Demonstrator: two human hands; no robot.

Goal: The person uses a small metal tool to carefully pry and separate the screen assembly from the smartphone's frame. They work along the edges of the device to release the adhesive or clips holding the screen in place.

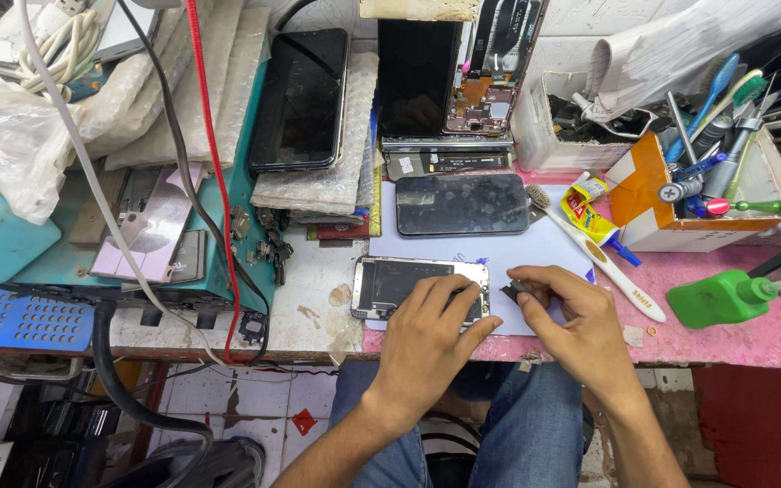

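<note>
Head view: looks straight down on a cluttered repair bench, the person's denim-clad knees under its front edge.
Left hand (431,339): lies flat over the right half of an opened phone chassis (399,285), fingers pressed together and curled onto its frame, apparently to keep it from sliding.
Right hand (571,316): just right of the chassis, thumb and fingertips pinching a small dark part (510,291); what kind of part is too small to tell.
Opened phone chassis: lower middle of the frame, inner side up, lying half on a white work mat (535,248) near the bench's front edge, close to both hands.
Detached dark screen (461,204): flat on the mat above the chassis, apart from it, out of the hands' way.
Toothbrush (589,248): lies diagonally on the mat, right of centre, beside a yellow glue tube (585,206).
Green squeeze bottle (720,298): on its side on the pink surface, far right.
Cardboard tool box (671,221): upper right, holding screwdrivers and brushes upright within reach.
Black phone (300,99): upper centre-left, resting on bubble wrap, likely as padding.
</note>
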